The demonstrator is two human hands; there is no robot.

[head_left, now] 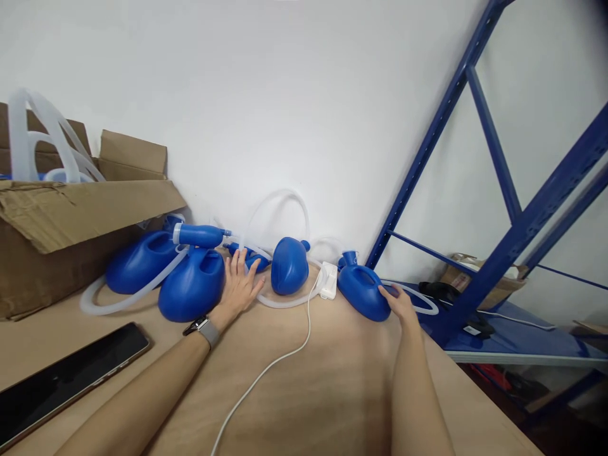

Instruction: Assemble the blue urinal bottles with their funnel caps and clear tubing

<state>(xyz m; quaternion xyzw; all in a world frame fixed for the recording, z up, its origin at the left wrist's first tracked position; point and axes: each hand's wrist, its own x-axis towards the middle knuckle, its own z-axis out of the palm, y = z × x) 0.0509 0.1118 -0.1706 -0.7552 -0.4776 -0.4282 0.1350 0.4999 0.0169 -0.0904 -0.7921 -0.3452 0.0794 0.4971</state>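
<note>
My left hand (240, 286) is spread flat, its fingers apart, against the right side of a blue urinal bottle (185, 297) with a moulded handle. Its fingertips reach toward another blue bottle lying behind, partly hidden by the hand. On the right, my right hand (401, 304) grips the rear end of a blue urinal bottle (363, 294) lying on the table, its capped neck pointing to the back left. Between my hands sits a blue urinal bottle (289, 266) with its rounded base toward me. A clear white hose (285, 304) curves around it.
An open cardboard box (90, 206) with hoses sticking out stands at left, another blue bottle (140, 263) beside it. A phone (71, 373) lies on the front left. A white cable (266, 373) runs from a white power strip (329, 280). Blue metal shelving (498, 285) adjoins the table's right side.
</note>
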